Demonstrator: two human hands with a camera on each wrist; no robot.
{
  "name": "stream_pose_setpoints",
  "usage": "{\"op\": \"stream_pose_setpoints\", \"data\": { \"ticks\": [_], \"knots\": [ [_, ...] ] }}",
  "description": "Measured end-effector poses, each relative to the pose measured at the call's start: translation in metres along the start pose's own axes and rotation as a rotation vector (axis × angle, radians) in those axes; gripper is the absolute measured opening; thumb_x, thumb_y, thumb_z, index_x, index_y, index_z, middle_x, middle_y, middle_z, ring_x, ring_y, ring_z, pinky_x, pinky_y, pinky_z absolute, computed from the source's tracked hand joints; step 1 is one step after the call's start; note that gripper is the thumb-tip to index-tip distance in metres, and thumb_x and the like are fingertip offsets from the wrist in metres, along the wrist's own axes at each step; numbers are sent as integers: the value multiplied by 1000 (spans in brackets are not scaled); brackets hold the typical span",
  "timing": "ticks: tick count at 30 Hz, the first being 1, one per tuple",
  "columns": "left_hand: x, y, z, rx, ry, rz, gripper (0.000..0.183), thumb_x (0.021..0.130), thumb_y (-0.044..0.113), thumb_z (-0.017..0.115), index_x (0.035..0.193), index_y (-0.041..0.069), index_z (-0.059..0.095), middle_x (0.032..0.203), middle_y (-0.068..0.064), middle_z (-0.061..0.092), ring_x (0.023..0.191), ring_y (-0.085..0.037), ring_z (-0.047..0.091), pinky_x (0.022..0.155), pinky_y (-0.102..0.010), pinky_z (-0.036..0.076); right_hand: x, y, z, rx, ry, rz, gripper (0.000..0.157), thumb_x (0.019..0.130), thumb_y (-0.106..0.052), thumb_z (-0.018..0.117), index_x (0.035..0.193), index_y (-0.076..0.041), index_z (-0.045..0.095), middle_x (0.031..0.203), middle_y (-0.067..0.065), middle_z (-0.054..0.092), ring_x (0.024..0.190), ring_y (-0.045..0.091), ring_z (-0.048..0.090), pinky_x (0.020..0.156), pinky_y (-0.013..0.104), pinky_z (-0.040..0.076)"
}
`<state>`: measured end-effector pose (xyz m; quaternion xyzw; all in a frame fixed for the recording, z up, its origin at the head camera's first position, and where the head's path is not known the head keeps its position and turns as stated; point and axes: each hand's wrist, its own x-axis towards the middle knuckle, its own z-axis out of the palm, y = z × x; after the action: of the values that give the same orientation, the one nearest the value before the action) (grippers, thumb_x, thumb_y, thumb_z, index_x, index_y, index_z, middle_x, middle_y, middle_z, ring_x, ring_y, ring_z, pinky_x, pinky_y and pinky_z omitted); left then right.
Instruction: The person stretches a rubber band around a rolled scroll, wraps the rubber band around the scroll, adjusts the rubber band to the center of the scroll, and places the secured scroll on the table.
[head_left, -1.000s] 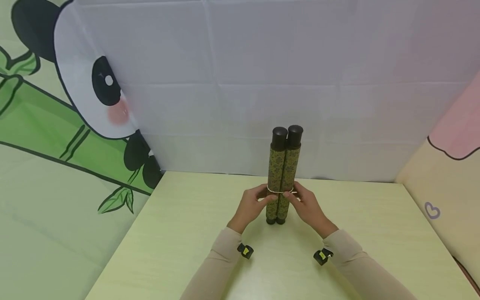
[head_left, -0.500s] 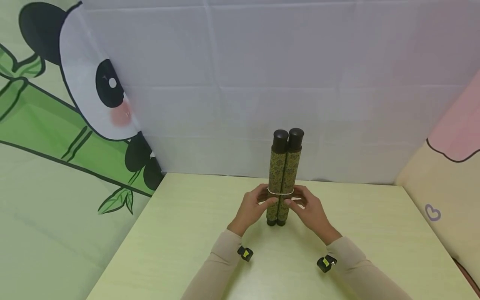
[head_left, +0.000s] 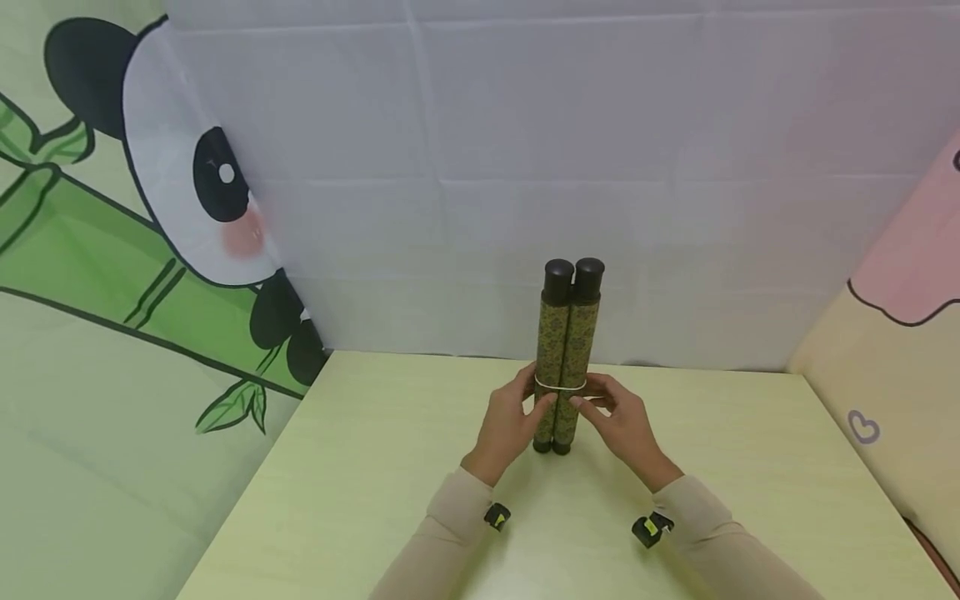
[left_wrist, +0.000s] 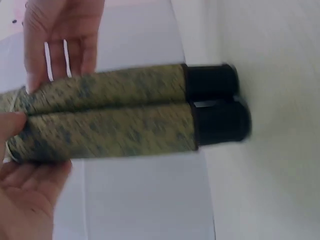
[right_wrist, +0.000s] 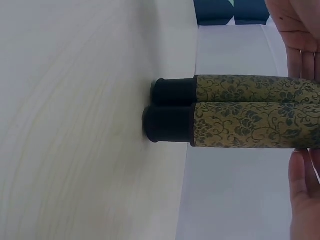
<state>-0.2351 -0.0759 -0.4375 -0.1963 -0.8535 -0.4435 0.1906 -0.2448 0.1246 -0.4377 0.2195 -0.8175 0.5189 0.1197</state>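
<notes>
Two scrolls (head_left: 553, 342) with dark floral-patterned covers and black end knobs stand upright side by side at the middle of the table, leaning slightly. A thin white band (head_left: 561, 387) circles both below mid-height. My left hand (head_left: 504, 429) grips the left scroll, its thumb in front just under the band and its fingers behind. From the other side my right hand (head_left: 624, 423) holds the right scroll, thumb on the front. Black lower knobs (right_wrist: 170, 123) meet the tabletop in the right wrist view. The backs of the scrolls are hidden.
A pale yellow-green table (head_left: 360, 450) spreads around the scrolls. Behind it hangs a creased white sheet (head_left: 480, 208), with a panda and bamboo print (head_left: 187, 192) on the left and pink and cream panels on the right. Small black wrist devices (head_left: 652, 528) sit at both sleeves.
My right thumb has come off the band to a spot below it, and the right wrist shifted outward. My left wrist moved slightly right. The scrolls stay upright in place.
</notes>
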Motion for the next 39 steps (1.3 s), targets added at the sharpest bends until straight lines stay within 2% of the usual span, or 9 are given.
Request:
{"op": "stream_pose_setpoints", "data": {
  "ticks": [5, 8, 11, 14, 23, 26, 30, 35, 39],
  "knots": [
    [-1, 17, 3, 30, 5, -64, 78, 97, 49, 67, 155, 6, 38, 141, -12, 59, 126, -26, 60, 98, -44, 54, -6, 6, 0, 9, 33, -23, 37, 94, -14, 75, 128, -2, 64, 116, 11, 69, 102, 26, 69, 87, 33, 58],
    [0, 23, 6, 7, 4, -119, 88, 91, 59, 69, 157, 10, 36, 141, -10, 59, 125, -25, 60, 97, -45, 54, -11, 6, 0, 2, 59, -39, 34, 93, -14, 76, 124, -4, 67, 114, 10, 70, 100, 26, 70, 84, 33, 59],
    [1, 27, 8, -12, 8, -172, 95, 87, 63, 71, 158, 12, 34, 139, -9, 60, 123, -25, 61, 95, -46, 55, -15, 5, 1, -4, 75, -36, 31, 94, -14, 76, 123, -5, 69, 115, 10, 71, 100, 24, 70, 83, 33, 59],
    [1, 27, 11, -28, 22, -184, 97, 85, 60, 75, 157, 11, 34, 136, -10, 62, 120, -25, 63, 94, -45, 56, -20, 4, 3, 1, 83, -29, 29, 95, -13, 74, 123, -6, 70, 117, 9, 71, 101, 21, 70, 83, 31, 59],
    [2, 22, 14, -44, 52, -120, 95, 88, 48, 79, 158, 6, 29, 143, -13, 53, 128, -28, 56, 101, -45, 52, -29, -2, 3, 10, 67, -54, 26, 100, -10, 67, 126, -6, 69, 121, 7, 71, 104, 23, 70, 85, 33, 59],
    [2, 22, 13, -34, 74, -127, 97, 86, 47, 81, 157, 2, 33, 138, -14, 50, 114, -25, 58, 90, -41, 55, -30, -3, 2, 9, 51, -44, 28, 101, -8, 65, 128, -5, 68, 122, 8, 70, 103, 23, 71, 84, 32, 59],
    [0, 21, 13, -29, 120, -122, 96, 81, 42, 87, 154, 0, 40, 125, -12, 50, 95, -21, 52, 74, -35, 51, -35, -6, 1, 23, 25, -41, 30, 101, -3, 63, 131, -3, 66, 123, 11, 70, 101, 28, 71, 82, 35, 60],
    [-3, 21, 13, -39, 157, -32, 82, 77, 30, 92, 143, 2, 53, 121, -11, 58, 105, -23, 60, 86, -37, 57, -45, -9, -1, -9, -2, -37, 30, 103, -5, 60, 133, -4, 65, 120, 10, 71, 104, 26, 71, 83, 30, 59],
    [-3, 24, 6, -4, 128, 44, 76, 75, 25, 93, 139, 5, 57, 122, -11, 62, 108, -25, 63, 90, -41, 56, -54, -10, -4, -41, -17, -53, 26, 105, -10, 58, 129, -8, 67, 118, 7, 72, 104, 24, 70, 82, 29, 59]
  ]
}}
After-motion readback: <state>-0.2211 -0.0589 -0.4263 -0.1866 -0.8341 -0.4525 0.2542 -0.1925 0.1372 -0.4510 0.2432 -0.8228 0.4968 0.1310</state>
